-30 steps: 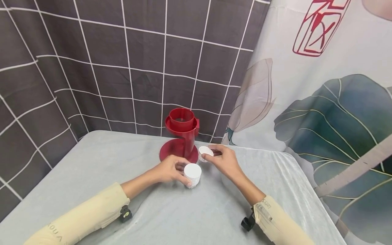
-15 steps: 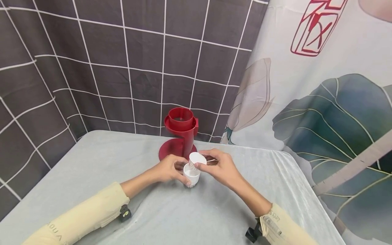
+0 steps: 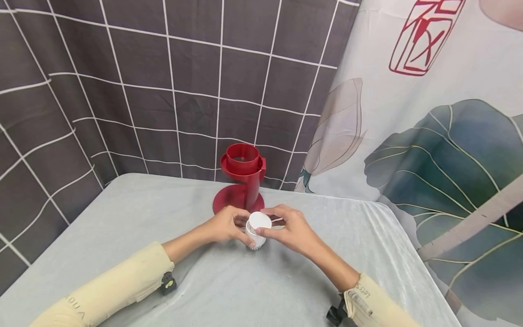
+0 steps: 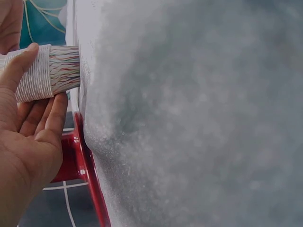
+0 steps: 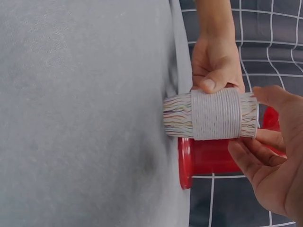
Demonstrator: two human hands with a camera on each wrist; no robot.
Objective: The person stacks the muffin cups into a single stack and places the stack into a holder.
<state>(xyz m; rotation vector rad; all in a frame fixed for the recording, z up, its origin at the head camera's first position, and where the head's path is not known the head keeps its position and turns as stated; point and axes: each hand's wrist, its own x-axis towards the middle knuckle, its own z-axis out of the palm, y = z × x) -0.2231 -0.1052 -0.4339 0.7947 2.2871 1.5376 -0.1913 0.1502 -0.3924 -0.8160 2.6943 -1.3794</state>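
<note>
My left hand (image 3: 228,225) holds a stack of white paper baking cups (image 5: 215,115) upright on the cloth, thumb on the near side. Many rims lie close together around the stack, and thin coloured streaks mark the cup wall below them. With my right hand (image 3: 289,229) I pinch one more paper baking cup (image 3: 260,220) by its rim. That cup sits partly inside the top of the stack, its upper part standing out. In the right wrist view, the right fingers are around its rim, while the left thumb lies on the stack.
Just behind the hands stands a red plastic stand (image 3: 252,193) with a round base and a ring-shaped top. Grey cloth (image 3: 163,209) covers the table. A dark grid curtain (image 3: 196,68) hangs behind, and a printed white curtain (image 3: 367,91) hangs to the right.
My right hand has carried its paper baking cup leftward from beside the stack, over it, then down into its top. The left hand and stack have stayed in place.
</note>
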